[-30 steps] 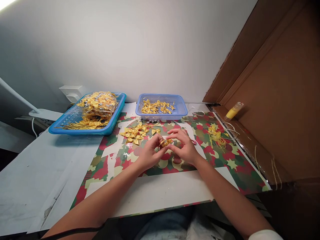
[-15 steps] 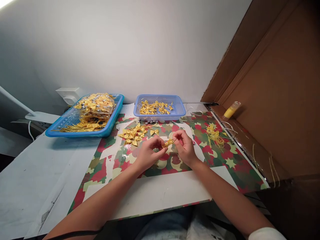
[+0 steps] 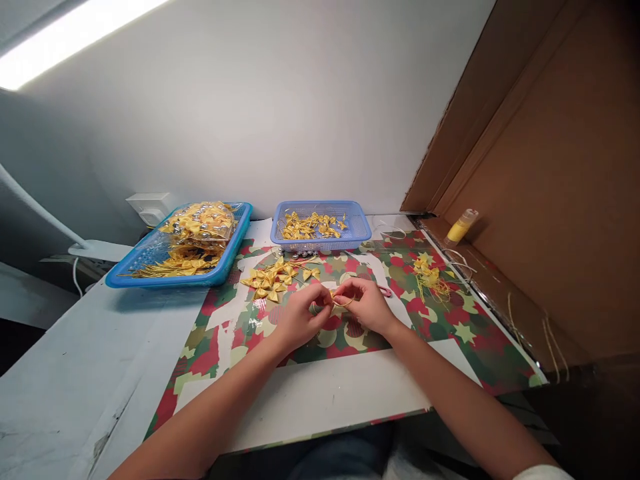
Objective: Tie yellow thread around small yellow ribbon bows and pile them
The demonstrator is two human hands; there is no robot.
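- Both hands meet over the patterned mat in the middle of the table.
- Left hand has its fingers pinched on a small yellow bow, held just above the mat.
- Right hand closes its fingers on a thin gold thread at the same bow, the fingertips of both hands nearly touching.
- Just behind the hands, a loose pile of bows lies on the mat.
- Further back: a small blue basket holding bows, and a large blue tray to its left.
- A thread bundle rests to the right; a yellow bottle leans by the cardboard.
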